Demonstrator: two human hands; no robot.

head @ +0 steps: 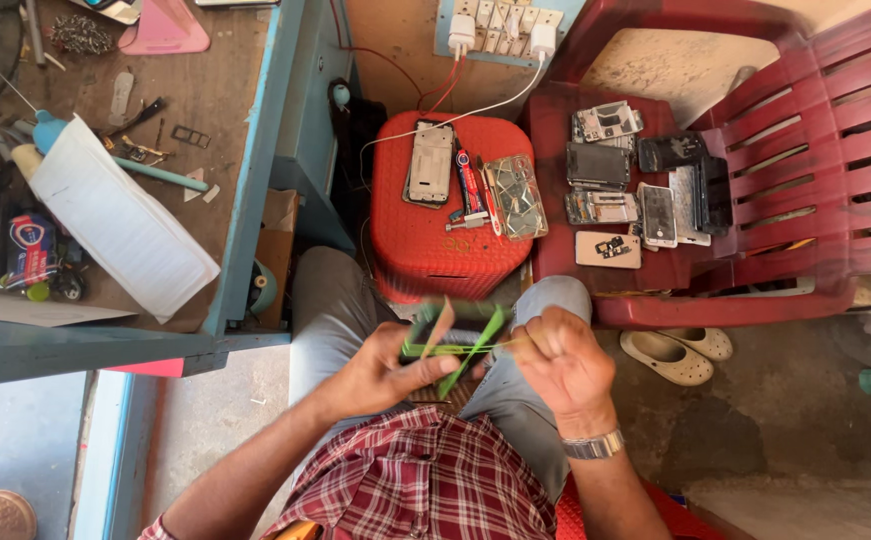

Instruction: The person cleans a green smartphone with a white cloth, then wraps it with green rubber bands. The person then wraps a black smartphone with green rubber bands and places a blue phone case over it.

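Red plastic chair (pixel 805 150) at right, its seat carrying a pile of phone parts (pixel 635 190); wooden worktop (pixel 225 110) at left with a white folded pack (pixel 120 220) and small tools; red stool (pixel 435 250) in the middle, just ahead of the knees, carrying an opened phone (pixel 431 163), a cracked clear back cover (pixel 515 196) and a tube (pixel 469 185); pair of sandals (pixel 677 352) on the floor under the chair edge. Over the lap: left hand (pixel 380 372) curled round a dark phone (pixel 455 345) wrapped in green bands, fingers closed on its left side, thumb on top; right hand (pixel 560 362) touching the phone's right edge, fingers bent and pinched narrow on a stretched green band; blurred, so exact grip unclear; wristwatch (pixel 595 445) on the right wrist.
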